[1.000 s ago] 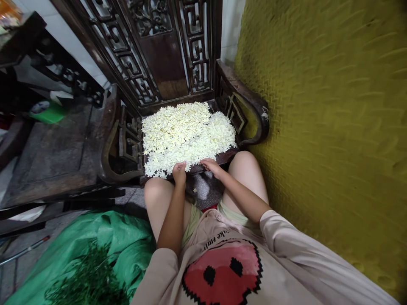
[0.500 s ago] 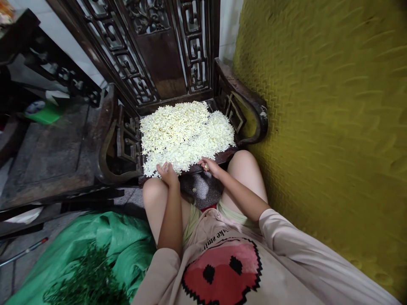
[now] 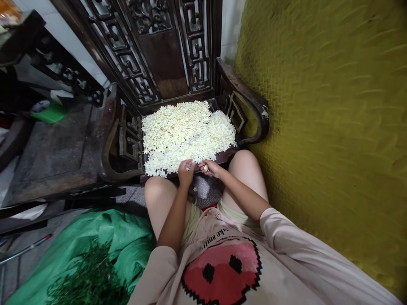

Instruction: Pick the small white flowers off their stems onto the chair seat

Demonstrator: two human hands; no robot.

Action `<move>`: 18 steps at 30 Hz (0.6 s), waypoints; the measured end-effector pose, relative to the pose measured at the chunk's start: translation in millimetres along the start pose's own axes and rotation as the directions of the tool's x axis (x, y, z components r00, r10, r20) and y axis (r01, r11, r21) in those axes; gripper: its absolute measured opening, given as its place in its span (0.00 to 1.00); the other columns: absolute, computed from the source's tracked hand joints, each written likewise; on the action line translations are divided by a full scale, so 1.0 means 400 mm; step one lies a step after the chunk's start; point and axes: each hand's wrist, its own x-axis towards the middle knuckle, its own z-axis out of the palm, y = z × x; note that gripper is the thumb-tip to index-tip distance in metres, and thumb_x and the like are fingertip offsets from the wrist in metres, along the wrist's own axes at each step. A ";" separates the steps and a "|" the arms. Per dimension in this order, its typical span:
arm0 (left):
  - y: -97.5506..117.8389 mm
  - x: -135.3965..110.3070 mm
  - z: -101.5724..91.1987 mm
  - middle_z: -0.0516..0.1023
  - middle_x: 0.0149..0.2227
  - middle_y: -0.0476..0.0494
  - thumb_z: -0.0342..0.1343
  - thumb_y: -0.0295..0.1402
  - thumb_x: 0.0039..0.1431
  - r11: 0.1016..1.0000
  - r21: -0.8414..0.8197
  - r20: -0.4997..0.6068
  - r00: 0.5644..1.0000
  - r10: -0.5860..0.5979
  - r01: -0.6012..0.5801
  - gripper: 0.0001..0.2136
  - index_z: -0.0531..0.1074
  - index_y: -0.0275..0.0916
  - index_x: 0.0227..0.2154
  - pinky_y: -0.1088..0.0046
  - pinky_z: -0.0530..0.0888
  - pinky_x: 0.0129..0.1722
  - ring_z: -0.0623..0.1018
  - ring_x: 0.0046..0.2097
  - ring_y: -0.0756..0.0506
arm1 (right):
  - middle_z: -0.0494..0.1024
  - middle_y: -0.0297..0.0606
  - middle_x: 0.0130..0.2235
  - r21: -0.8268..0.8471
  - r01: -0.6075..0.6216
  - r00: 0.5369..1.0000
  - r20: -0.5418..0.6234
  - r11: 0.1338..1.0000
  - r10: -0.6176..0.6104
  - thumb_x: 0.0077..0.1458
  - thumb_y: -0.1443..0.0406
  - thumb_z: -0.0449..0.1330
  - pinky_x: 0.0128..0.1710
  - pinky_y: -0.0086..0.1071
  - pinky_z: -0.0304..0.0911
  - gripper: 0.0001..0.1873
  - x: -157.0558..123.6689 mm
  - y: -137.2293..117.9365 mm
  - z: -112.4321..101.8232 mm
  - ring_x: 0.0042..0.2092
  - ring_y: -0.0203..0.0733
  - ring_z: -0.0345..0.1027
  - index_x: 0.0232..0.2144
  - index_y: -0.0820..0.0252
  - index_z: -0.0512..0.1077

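Note:
Small white and pale yellow flowers lie in a thick layer over the seat of a dark carved wooden chair. At the front edge of that layer my left hand is closed, a pale flower showing at its fingers. Close to its right, my right hand is curled around whitish flowers that show at the palm. The two hands nearly meet above the seat's front edge. How many flowers each hand holds is hidden by the fingers.
A yellow textured sheet stands close on the right. To the left is another dark wooden seat with a green container. Green leafy stems lie on a green sack at the lower left. One flower lies on the floor.
My left hand has moved right from the flowers' front left edge and now sits beside my right hand. My right hand has hardly moved.

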 end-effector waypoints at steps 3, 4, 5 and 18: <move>0.009 -0.029 0.033 0.71 0.30 0.47 0.57 0.34 0.46 0.990 0.040 0.256 0.959 0.123 -0.138 0.07 0.74 0.40 0.30 0.72 0.67 0.35 0.69 0.32 0.49 | 0.67 0.33 0.18 0.031 0.042 0.999 0.017 0.999 -0.043 0.55 0.68 0.47 0.20 0.22 0.58 0.12 -0.002 0.004 0.005 0.18 0.28 0.58 0.23 0.65 0.65; 0.006 -0.034 0.040 0.71 0.30 0.47 0.57 0.34 0.46 0.986 0.040 0.294 0.945 0.141 -0.160 0.07 0.74 0.41 0.31 0.72 0.67 0.35 0.69 0.32 0.49 | 0.68 0.34 0.19 0.040 0.055 0.998 0.020 0.998 -0.056 0.55 0.69 0.48 0.21 0.22 0.59 0.11 -0.004 0.005 0.007 0.18 0.27 0.58 0.22 0.65 0.65; 0.002 -0.036 0.044 0.71 0.30 0.47 0.58 0.33 0.46 0.985 0.039 0.315 0.937 0.150 -0.171 0.07 0.74 0.41 0.31 0.72 0.66 0.35 0.69 0.32 0.48 | 0.69 0.34 0.20 0.045 0.061 0.998 0.019 0.997 -0.062 0.54 0.70 0.48 0.21 0.22 0.60 0.11 -0.007 0.005 0.008 0.18 0.27 0.58 0.22 0.66 0.65; -0.015 -0.028 0.042 0.72 0.26 0.46 0.54 0.34 0.49 0.993 0.035 0.183 0.977 0.108 -0.116 0.05 0.75 0.41 0.27 0.70 0.64 0.39 0.68 0.30 0.47 | 0.67 0.32 0.18 0.029 0.011 1.000 -0.009 1.000 -0.011 0.54 0.59 0.54 0.17 0.22 0.56 0.13 -0.008 0.005 0.005 0.17 0.28 0.57 0.26 0.64 0.64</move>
